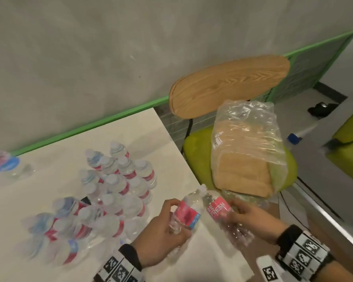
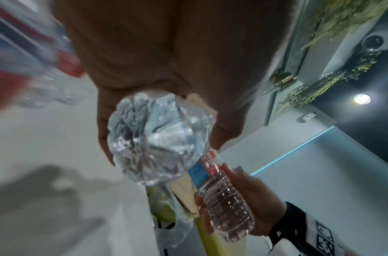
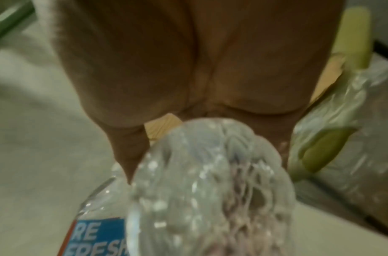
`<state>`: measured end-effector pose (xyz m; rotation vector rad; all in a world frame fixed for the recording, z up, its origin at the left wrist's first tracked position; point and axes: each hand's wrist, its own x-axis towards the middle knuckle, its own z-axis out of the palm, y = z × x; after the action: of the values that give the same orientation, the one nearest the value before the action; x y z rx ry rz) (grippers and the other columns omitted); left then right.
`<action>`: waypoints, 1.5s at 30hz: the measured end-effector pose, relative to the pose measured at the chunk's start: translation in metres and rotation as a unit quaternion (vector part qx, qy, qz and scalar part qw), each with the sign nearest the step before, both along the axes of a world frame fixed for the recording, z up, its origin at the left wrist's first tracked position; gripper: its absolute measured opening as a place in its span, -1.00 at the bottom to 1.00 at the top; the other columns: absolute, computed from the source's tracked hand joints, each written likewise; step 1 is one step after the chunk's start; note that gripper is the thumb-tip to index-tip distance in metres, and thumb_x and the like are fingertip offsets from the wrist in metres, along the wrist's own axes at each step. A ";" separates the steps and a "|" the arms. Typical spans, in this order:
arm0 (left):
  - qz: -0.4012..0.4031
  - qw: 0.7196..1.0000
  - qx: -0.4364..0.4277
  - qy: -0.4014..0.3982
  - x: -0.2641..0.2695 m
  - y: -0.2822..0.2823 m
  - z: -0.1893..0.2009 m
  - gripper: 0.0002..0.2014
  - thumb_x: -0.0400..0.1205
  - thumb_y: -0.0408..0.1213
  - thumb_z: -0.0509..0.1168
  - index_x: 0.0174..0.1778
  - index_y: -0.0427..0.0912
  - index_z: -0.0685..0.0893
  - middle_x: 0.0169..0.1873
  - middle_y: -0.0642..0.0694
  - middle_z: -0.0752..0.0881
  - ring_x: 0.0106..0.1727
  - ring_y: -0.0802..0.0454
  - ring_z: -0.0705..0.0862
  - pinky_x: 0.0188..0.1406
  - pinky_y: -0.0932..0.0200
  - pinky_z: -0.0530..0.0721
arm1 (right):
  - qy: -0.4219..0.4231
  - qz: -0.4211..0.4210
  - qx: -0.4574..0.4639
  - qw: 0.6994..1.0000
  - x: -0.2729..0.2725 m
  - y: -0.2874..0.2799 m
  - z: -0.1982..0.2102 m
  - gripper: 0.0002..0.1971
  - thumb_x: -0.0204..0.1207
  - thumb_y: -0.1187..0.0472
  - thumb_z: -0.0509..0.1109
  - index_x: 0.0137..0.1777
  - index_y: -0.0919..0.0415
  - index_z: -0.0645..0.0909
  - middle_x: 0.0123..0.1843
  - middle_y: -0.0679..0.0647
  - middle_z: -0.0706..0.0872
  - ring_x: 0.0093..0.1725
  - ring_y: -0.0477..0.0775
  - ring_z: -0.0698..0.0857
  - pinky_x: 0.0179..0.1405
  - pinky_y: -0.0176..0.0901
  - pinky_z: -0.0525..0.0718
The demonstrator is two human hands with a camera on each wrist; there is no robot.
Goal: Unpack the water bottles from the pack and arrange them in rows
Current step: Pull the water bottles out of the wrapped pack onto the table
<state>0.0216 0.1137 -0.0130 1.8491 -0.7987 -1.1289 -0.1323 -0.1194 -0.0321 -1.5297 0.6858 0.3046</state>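
Note:
Both hands hold a clear water bottle with a red label above the white table's near right corner. My left hand grips one bottle round its middle, cap tilted up and right; its ribbed base faces the left wrist camera. The right hand grips the second bottle, cap tilted up and left, base towards the right wrist camera. The two caps nearly touch. Several bottles stand in rows on the table. The torn plastic pack, with a cardboard tray inside, lies on a green chair seat.
A few more blurred bottles sit at the table's far left edge. The chair has a wooden back close to the table's right edge. Grey wall with a green strip runs behind the table. Another green seat is at far right.

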 end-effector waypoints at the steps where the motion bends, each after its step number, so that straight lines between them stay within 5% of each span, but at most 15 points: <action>1: 0.012 1.000 -0.002 -0.002 -0.002 0.020 0.001 -0.39 0.48 -0.13 0.48 0.33 0.25 0.28 -0.10 0.02 0.75 -0.20 0.09 0.74 -0.09 0.13 0.70 | -0.005 0.015 0.009 1.000 0.004 0.012 -0.002 -0.62 0.51 0.01 0.51 0.27 0.10 0.61 0.06 0.12 0.83 0.04 0.30 0.78 0.06 0.08 0.70; 5: 0.034 0.999 0.012 -0.012 -0.006 0.096 -0.006 -0.27 0.41 -0.25 0.47 0.37 0.37 0.27 0.10 0.18 0.68 0.04 0.20 0.73 0.12 0.27 0.69 | -0.002 0.054 0.044 0.998 0.023 0.066 -0.013 -0.52 0.36 0.09 0.51 0.27 0.17 0.55 0.02 0.30 0.81 -0.15 0.14 0.71 -0.07 -0.06 0.60; 8: 0.062 0.998 0.030 0.005 -0.004 0.148 -0.017 -0.29 0.42 -0.24 0.48 0.34 0.41 0.30 0.16 0.15 0.67 0.13 0.16 0.71 0.24 0.18 0.67 | -0.009 0.033 0.119 0.992 0.033 0.109 -0.030 -0.47 0.28 0.15 0.42 0.27 0.28 0.52 0.02 0.39 0.69 -0.06 0.21 0.64 0.03 0.10 0.51; 12: 0.059 0.997 0.039 -0.004 -0.004 0.194 -0.022 -0.35 0.42 -0.15 0.49 0.33 0.24 0.31 0.04 0.17 0.69 -0.01 0.26 0.69 0.02 0.37 0.62 | -0.026 0.012 0.160 0.987 0.045 0.159 -0.035 -0.41 0.30 0.00 0.55 0.32 0.19 0.57 0.08 0.28 0.71 -0.03 0.23 0.66 0.05 0.14 0.58; 17: 0.043 0.999 0.015 0.021 -0.010 0.223 -0.038 -0.41 0.57 -0.11 0.40 0.44 0.25 0.27 0.23 0.20 0.64 0.24 0.18 0.63 0.34 0.20 0.55 | -0.054 0.043 0.064 0.996 0.053 0.193 -0.034 -0.38 0.32 -0.16 0.51 0.37 0.01 0.53 0.23 0.04 0.77 0.22 0.06 0.72 0.24 -0.07 0.62; 24: 0.067 0.995 0.046 -0.065 -0.024 0.223 -0.074 -0.42 0.47 0.12 0.41 0.38 0.38 0.31 0.25 0.28 0.53 0.29 0.13 0.54 0.38 -0.04 0.51 | -0.047 0.092 -0.123 0.987 0.046 0.201 -0.043 -0.44 0.34 -0.19 0.56 0.25 -0.19 0.37 0.09 -0.16 0.74 0.09 -0.14 0.71 0.06 -0.17 0.63; 27: 0.086 0.992 0.034 -0.081 -0.029 0.216 -0.082 -0.39 0.47 0.03 0.45 0.39 0.43 0.32 0.32 0.27 0.50 0.33 0.28 0.51 0.41 0.19 0.48 | -0.045 0.104 -0.186 0.976 0.044 0.200 -0.043 -0.41 0.30 -0.17 0.58 0.24 -0.20 0.34 0.09 -0.21 0.72 0.01 -0.22 0.72 0.00 -0.19 0.72; 31: 0.090 0.990 0.028 -0.108 -0.025 0.204 -0.085 -0.36 0.56 -0.12 0.43 0.47 0.37 0.29 0.35 0.29 0.52 0.31 0.29 0.53 0.11 0.66 0.43 | -0.063 0.095 -0.223 0.968 0.045 0.199 -0.043 -0.41 0.24 -0.13 0.64 0.17 -0.19 0.38 0.08 -0.24 0.68 0.01 -0.19 0.69 -0.04 -0.22 0.75; 38: 0.069 0.986 0.038 -0.150 -0.009 0.177 -0.085 -0.38 0.57 -0.16 0.41 0.46 0.28 0.26 0.23 0.19 0.63 0.20 0.18 0.64 0.29 0.14 0.60 | -0.105 0.098 -0.297 0.944 0.057 0.198 -0.055 -0.39 0.15 0.00 0.68 0.13 -0.16 0.41 0.11 -0.21 0.52 0.05 -0.19 0.60 -0.01 -0.12 0.74; 45: 0.134 0.977 0.020 -0.163 -0.003 0.155 -0.090 -0.39 0.56 -0.26 0.44 0.45 0.16 0.32 0.24 0.18 0.62 0.24 0.19 0.61 0.22 0.30 0.56 | -0.121 0.116 -0.307 0.937 0.071 0.190 -0.053 -0.43 0.21 0.08 0.67 0.13 -0.09 0.43 0.08 -0.16 0.53 0.00 -0.18 0.59 0.00 -0.13 0.72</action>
<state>0.0185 0.2691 -0.1029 2.1338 -0.6819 -0.6874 -0.0610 0.0704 -0.0853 -2.2110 0.4176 0.0688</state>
